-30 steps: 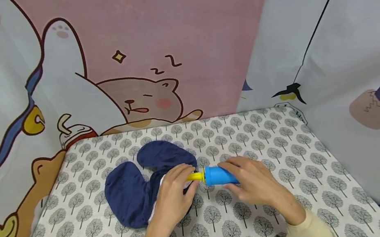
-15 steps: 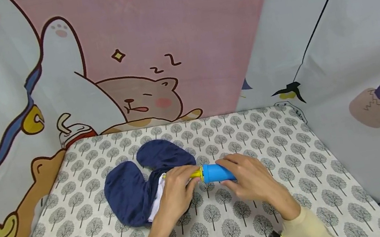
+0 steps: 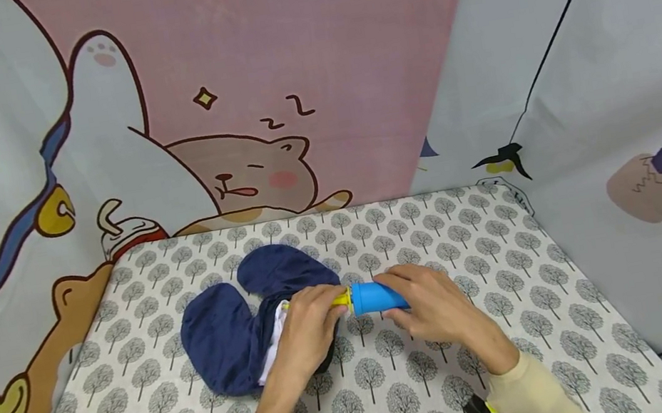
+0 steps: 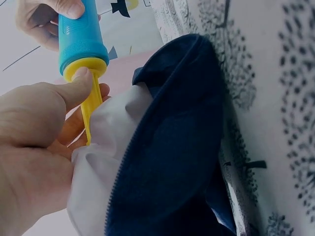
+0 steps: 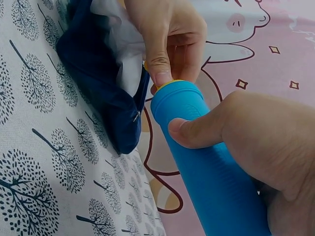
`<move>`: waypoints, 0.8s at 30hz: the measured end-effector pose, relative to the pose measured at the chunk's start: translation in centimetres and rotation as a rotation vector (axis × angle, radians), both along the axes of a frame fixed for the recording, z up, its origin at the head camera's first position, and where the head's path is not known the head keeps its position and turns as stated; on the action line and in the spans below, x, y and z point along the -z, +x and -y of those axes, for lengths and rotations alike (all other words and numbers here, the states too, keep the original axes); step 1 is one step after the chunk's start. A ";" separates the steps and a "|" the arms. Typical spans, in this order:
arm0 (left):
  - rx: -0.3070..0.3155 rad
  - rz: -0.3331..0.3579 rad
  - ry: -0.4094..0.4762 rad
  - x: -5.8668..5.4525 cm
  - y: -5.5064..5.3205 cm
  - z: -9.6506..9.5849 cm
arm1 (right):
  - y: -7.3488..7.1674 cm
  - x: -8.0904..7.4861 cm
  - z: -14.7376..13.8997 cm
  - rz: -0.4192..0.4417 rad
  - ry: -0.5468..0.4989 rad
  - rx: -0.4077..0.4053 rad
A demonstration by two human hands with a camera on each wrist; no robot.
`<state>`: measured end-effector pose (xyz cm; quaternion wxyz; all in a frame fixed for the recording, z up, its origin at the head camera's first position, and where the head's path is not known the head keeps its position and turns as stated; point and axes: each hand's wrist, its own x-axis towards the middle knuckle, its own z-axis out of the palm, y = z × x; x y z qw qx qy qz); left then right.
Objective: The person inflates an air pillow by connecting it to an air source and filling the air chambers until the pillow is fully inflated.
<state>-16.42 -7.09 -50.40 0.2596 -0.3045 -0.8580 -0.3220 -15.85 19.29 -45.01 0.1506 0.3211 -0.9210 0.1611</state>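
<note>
A blue hand pump (image 3: 373, 297) with a yellow nozzle (image 4: 91, 105) is held level above the table. My right hand (image 3: 433, 298) grips its blue barrel, thumb lying along the side. My left hand (image 3: 305, 322) pinches the nozzle just past the yellow collar. The nozzle's narrow end meets a white inner lining (image 4: 115, 123), though the exact joint is hidden by folds and fingers. This lining shows through the unzipped edge of a navy, U-shaped fabric pillow (image 3: 222, 339), whose two rounded arms point to the back left.
A white cloth with grey tree prints (image 3: 421, 365) covers the table. Behind it hangs a pink cartoon curtain (image 3: 351, 88), and a pale curtain (image 3: 598, 85) runs along the right side.
Both hands and the pump have shifted slightly to the left. More of the white lining now shows left of my left hand. The navy pillow has stayed in place.
</note>
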 end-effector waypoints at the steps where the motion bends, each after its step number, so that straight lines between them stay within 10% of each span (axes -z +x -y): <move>1: -0.007 0.001 0.003 -0.2 0.1 -0.2 | 0.0 0.0 0.0 0.002 -0.001 0.001; 24: -0.163 -0.010 -0.126 -2.0 1.1 -0.6 | -1.4 -1.1 -3.6 -0.080 0.052 0.059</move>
